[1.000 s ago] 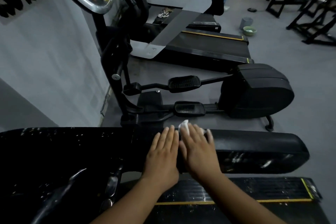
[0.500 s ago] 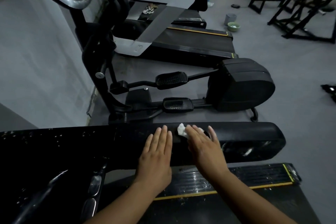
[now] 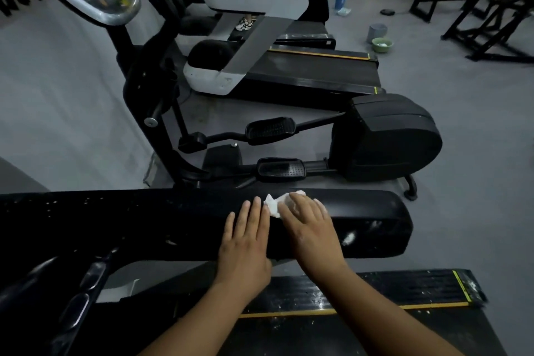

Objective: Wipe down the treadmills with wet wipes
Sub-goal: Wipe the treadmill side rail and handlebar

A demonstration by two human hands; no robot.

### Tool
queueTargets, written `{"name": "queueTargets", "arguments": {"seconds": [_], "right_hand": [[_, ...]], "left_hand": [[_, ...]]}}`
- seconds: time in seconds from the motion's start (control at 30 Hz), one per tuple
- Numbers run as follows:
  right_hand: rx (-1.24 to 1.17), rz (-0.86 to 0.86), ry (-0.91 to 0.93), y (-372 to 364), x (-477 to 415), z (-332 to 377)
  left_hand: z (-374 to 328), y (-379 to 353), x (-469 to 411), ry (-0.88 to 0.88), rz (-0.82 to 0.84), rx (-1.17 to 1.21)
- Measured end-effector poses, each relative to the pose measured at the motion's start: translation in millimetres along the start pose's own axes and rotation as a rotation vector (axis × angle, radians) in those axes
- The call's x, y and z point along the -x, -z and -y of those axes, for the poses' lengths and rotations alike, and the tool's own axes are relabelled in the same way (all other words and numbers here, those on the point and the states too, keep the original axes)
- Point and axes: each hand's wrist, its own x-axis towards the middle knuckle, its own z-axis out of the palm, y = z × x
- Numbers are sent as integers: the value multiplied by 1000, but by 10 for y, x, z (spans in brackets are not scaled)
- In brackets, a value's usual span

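Floor (image 3: 462, 130): grey, running under all the machines.
Treadmill (image 3: 361, 289): the one I stand at, black deck with a yellow stripe along its edge, speckled with pale flecks.
Elliptical (image 3: 384, 136): black, just past my treadmill, two pedals facing me.
Far treadmill (image 3: 312, 69): beyond the elliptical, grey and white frame, dark belt.
Handrail (image 3: 144, 225): my treadmill's wide black padded arm, lying crosswise in front of me.
My left hand (image 3: 245, 246): flat on the handrail, fingers straight and together, holding nothing.
My right hand (image 3: 312, 228): just beside the left, fingers extended, pressing down on the wipe.
Wet wipe (image 3: 273, 205): white and crumpled, on the handrail's top under my right fingertips, poking out toward my left hand.
Bowl (image 3: 382, 44): green, on the floor well beyond.
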Motion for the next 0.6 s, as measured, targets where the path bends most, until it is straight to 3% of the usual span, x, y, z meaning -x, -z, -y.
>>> {"name": "queueTargets", "arguments": {"seconds": [0.27, 0.4, 0.6], "right_hand": [[-54, -36, 72, -115, 98, -197], [-45, 4, 4, -202, 110, -133], [72, -206, 34, -491, 91, -133]], "left_hand": [[-114, -197, -66, 35, -92, -21], [-56, -418, -133, -33, -215, 20], [-4, -744, -252, -92, -532, 24]]}}
